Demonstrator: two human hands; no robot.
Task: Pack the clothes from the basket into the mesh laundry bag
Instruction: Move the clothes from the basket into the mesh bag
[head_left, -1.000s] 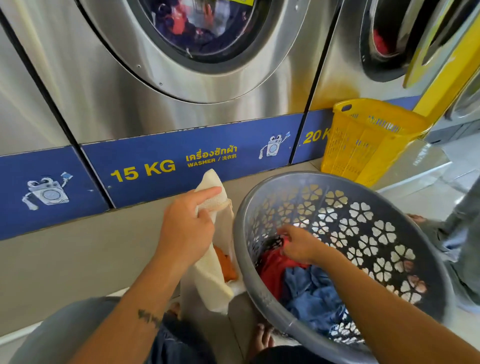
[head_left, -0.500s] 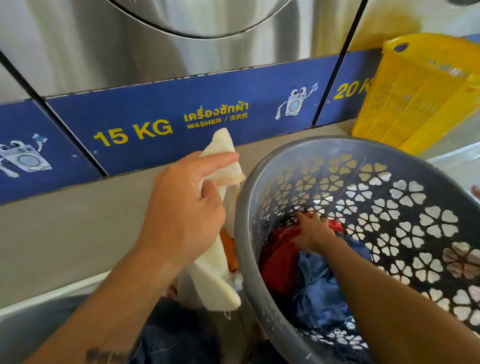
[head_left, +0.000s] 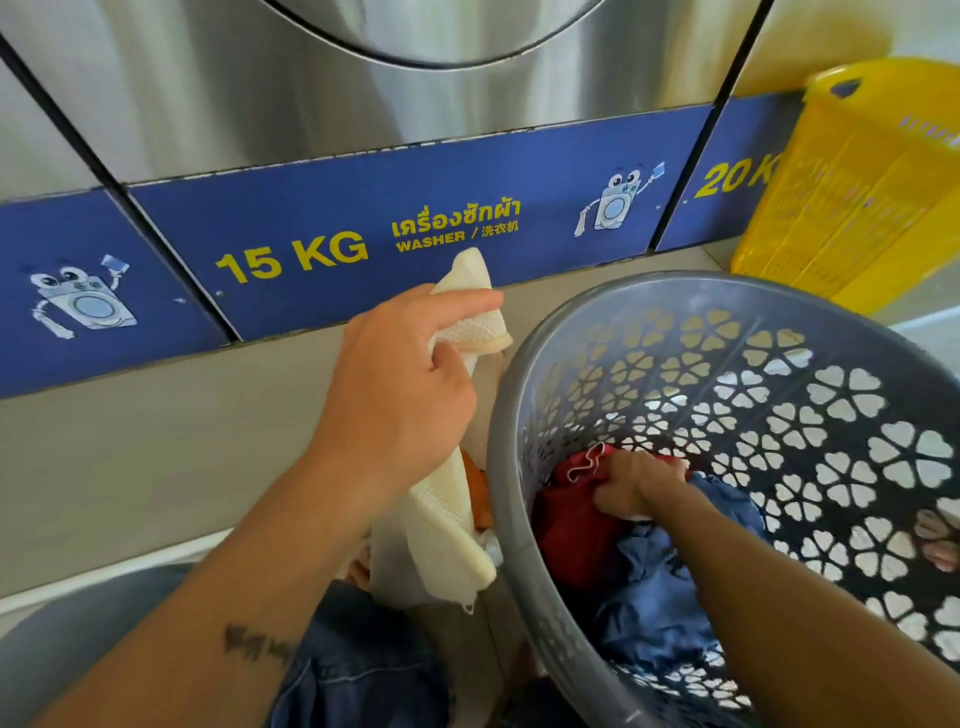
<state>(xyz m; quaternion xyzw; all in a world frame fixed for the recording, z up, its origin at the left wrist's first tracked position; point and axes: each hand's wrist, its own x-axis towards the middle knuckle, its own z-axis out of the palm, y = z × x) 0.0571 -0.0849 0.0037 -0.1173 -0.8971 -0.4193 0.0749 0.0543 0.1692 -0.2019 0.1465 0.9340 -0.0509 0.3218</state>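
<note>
Red garment (head_left: 571, 525) is now bunching in the right hand's (head_left: 636, 486) curling fingers, inside the grey basket (head_left: 506, 415) beside one blue garment (head_left: 654, 597); left hand (head_left: 400, 395) is still pinching the one bag (head_left: 441, 545).

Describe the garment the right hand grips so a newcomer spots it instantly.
By the 15 KG washer stands a grey basket with flower-shaped holes. At its bottom, the right hand grips the red garment. It is the only red piece; the blue cloth beside it lies nearer the camera.

Two baskets: grey (head_left: 779, 292), yellow (head_left: 852, 197). One mesh bag (head_left: 441, 540). Two hands: left (head_left: 395, 395), right (head_left: 636, 488). Three garments: red (head_left: 576, 525), blue (head_left: 654, 597), orange (head_left: 475, 493).
</note>
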